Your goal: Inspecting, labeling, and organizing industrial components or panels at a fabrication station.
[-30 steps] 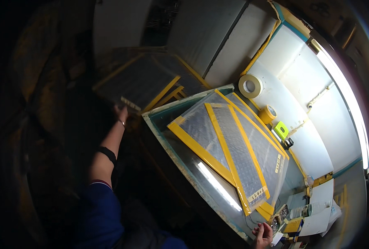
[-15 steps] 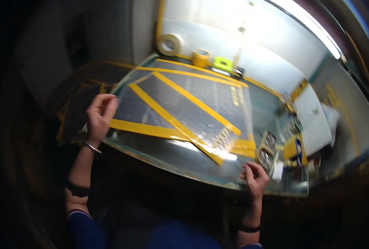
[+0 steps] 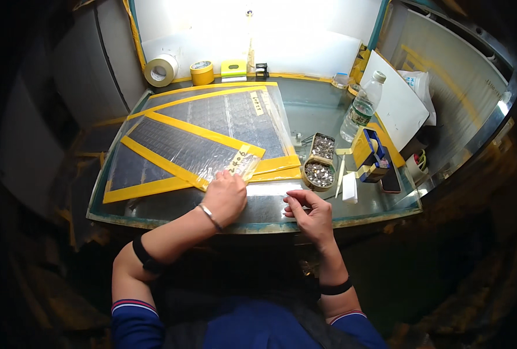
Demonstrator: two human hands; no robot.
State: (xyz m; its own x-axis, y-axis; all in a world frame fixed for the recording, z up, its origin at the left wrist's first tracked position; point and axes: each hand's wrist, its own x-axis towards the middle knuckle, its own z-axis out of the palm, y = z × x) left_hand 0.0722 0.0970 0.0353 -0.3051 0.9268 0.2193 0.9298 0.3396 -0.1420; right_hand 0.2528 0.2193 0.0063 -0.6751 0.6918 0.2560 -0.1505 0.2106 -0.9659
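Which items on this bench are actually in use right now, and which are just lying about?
In use:
- left hand pressing the top mesh sheet
- right hand fingers at the clear sheet
- stacked mesh sheets

Lying about:
- tape rolls
- water bottle
- two trays of small parts
- phone
- white board

The tabletop (image 3: 322, 116) looks like glass, glossy and throwing glare back from the light behind it. On it, the mesh sheets (image 3: 212, 131) sit in shiny clear plastic film, edged with matt yellow tape. Right of the sheets, two little trays (image 3: 321, 163) hold glinting, metal-looking bits. The water bottle (image 3: 360, 107) beyond the trays is clear plastic. The tape rolls (image 3: 161, 70) behind the sheets look papery and matt.
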